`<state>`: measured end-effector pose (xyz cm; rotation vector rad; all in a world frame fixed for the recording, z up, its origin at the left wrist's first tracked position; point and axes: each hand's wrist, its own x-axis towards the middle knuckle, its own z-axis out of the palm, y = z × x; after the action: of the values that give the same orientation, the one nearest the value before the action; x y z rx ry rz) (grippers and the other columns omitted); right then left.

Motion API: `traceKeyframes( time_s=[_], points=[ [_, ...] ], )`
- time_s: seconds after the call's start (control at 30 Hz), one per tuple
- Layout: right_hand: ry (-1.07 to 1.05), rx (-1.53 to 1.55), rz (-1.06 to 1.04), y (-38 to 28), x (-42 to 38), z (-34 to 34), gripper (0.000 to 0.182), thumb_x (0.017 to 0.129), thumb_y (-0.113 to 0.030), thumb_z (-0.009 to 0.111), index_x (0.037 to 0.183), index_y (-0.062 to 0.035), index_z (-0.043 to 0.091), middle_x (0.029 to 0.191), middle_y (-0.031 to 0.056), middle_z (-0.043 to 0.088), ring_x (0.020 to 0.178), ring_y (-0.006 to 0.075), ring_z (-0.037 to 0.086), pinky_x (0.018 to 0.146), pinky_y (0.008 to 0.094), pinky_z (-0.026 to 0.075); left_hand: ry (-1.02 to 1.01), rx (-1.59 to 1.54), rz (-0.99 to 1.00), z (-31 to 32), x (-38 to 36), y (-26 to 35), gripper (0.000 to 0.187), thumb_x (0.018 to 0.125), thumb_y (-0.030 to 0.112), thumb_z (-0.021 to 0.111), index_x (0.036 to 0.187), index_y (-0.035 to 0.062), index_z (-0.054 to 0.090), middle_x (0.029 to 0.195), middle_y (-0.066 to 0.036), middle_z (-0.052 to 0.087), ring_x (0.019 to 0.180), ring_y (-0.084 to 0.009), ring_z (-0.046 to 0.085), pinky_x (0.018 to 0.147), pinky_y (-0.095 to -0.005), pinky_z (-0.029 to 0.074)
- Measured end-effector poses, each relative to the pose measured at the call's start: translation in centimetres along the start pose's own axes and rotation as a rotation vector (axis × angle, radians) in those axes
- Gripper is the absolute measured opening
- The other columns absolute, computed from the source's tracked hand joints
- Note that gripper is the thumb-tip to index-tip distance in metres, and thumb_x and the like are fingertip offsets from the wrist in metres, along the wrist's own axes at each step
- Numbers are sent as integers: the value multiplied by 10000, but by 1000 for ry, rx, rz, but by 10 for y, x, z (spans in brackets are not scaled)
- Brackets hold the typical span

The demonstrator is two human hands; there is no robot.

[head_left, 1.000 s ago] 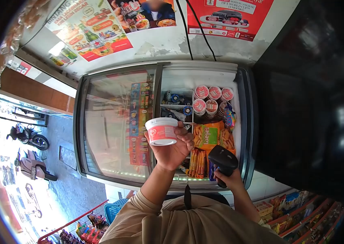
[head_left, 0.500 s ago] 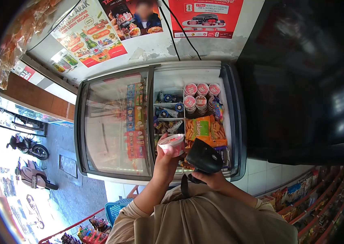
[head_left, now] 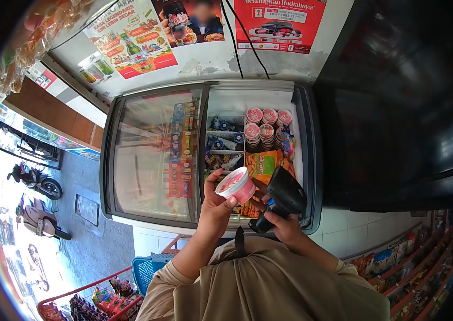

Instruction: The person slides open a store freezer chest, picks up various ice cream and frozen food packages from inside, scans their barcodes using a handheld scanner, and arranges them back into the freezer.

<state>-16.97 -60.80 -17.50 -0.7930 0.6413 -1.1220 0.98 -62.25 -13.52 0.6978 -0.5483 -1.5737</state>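
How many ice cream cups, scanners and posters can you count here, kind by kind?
Ice cream cup in left hand: 1
Cup stacks seen in the freezer: 5
Barcode scanner in right hand: 1
Wall posters: 3
Total: 10

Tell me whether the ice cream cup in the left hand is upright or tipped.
Tipped. The left hand holds the ice cream cup tilted, its pink lid facing the black scanner in the right hand.

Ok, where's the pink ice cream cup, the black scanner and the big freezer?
pink ice cream cup (head_left: 235,185), head view, on its lid.
black scanner (head_left: 285,195), head view, on its head.
freezer (head_left: 154,155), head view, on its closed glass lid.
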Motion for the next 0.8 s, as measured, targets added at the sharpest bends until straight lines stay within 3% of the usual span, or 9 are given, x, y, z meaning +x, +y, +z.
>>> traceKeyframes(
  time_s=[0.1,0.2,0.3,0.37,0.43,0.6,0.7,0.77,0.8],
  points=[
    [47,-123,110,-11,-7,10,410,796,-48,641,1173,-55,481,1236,90,481,1164,191,459,962,349,386,30,13,10,-5,-2,-3,825,708,84,744,1359,49,237,1227,-117,481,1138,-218,491,991,-352,356],
    [-37,-154,20,-14,-8,20,437,798,-45,645,1199,-62,472,1147,38,516,1087,133,480,910,298,400,59,87,-7,-5,-4,-1,920,676,119,775,1389,38,199,1228,-106,479,1145,-213,484,997,-343,349],
    [-50,-151,74,-14,-11,22,432,800,-39,645,1197,-58,475,1153,53,517,1094,144,483,899,291,407,-25,234,-43,-2,-6,3,946,680,148,776,1407,33,182,1227,-98,479,1154,-214,477,1004,-343,343],
    [-66,-96,174,-6,-13,18,481,819,-18,640,1260,-18,446,1249,88,503,1173,189,477,974,332,385,-57,156,-27,-3,-7,-4,929,693,189,770,1405,31,194,1235,-99,479,1159,-223,475,1005,-349,342],
    [-74,-49,139,0,-10,16,482,816,-19,645,1256,-18,448,1239,86,509,1164,185,482,971,326,388,-89,80,-13,-2,-6,-5,915,706,231,764,1402,30,205,1243,-100,478,1164,-232,473,1005,-355,341],
    [-57,-165,58,-16,-7,15,479,807,-15,655,1244,-29,460,1200,77,536,1085,157,527,928,300,416,-152,24,-64,-11,2,-1,865,791,555,592,1357,-18,276,1214,-155,512,1146,-272,495,1007,-403,350],
    [-19,-353,2,-31,-1,14,466,776,-22,679,1206,-36,499,1098,66,594,971,125,566,862,289,448,-126,75,-5,-28,8,0,856,808,621,502,1328,-35,317,1191,-171,523,1120,-269,517,981,-410,381],
    [-60,-436,216,-32,0,-3,436,717,-12,710,1124,-38,555,935,43,638,869,146,606,789,282,467,-102,112,10,-35,8,1,808,837,611,472,1314,-29,347,1193,-157,525,1097,-241,534,944,-374,409],
    [-61,-437,219,-35,2,-6,436,717,-12,710,1124,-38,555,935,43,638,869,146,606,789,282,467,-81,206,25,-34,6,4,784,849,602,462,1306,-27,362,1191,-145,529,1093,-225,533,940,-354,407]
  ],
)
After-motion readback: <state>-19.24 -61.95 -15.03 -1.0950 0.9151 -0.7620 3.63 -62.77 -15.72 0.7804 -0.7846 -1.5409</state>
